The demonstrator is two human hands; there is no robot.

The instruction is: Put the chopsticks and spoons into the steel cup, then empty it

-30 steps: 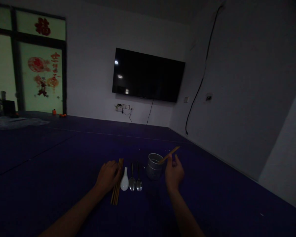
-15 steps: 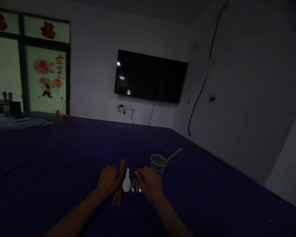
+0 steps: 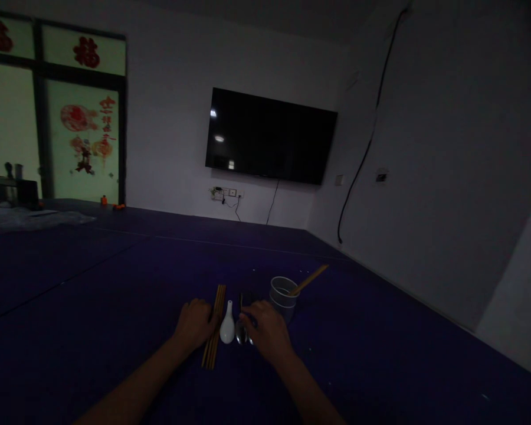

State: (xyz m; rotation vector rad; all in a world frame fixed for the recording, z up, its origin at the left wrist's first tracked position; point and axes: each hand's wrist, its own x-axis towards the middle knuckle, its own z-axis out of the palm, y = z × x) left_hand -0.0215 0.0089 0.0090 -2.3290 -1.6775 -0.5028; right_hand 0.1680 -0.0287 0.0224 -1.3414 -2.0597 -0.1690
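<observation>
A bundle of several wooden chopsticks (image 3: pixel 209 352) lies lengthwise on the dark blue surface. My left hand (image 3: pixel 195 323) rests at its left side, fingers curled and thumb against the sticks. Just right of them lies a white soup spoon (image 3: pixel 227 330), bowl toward me. Beside that is a metal spoon (image 3: pixel 241 333), and the bowl of a second metal spoon (image 3: pixel 251 340) shows partly under my right hand (image 3: pixel 266 330). The right hand is closed, thumb and forefinger together at the metal spoon's handle; its other fingers are hidden.
A grey metal cup (image 3: pixel 283 304) stands behind my right hand, with a wooden stick (image 3: pixel 310 279) leaning out to the right. Clear plastic sheeting (image 3: pixel 30 219) and a dark box (image 3: pixel 11 192) are at the far left. A television (image 3: pixel 272 139) hangs on the back wall.
My right hand has shifted very slightly left at the metal spoons. My left hand, the chopsticks, the white spoon and the cup look the same.
</observation>
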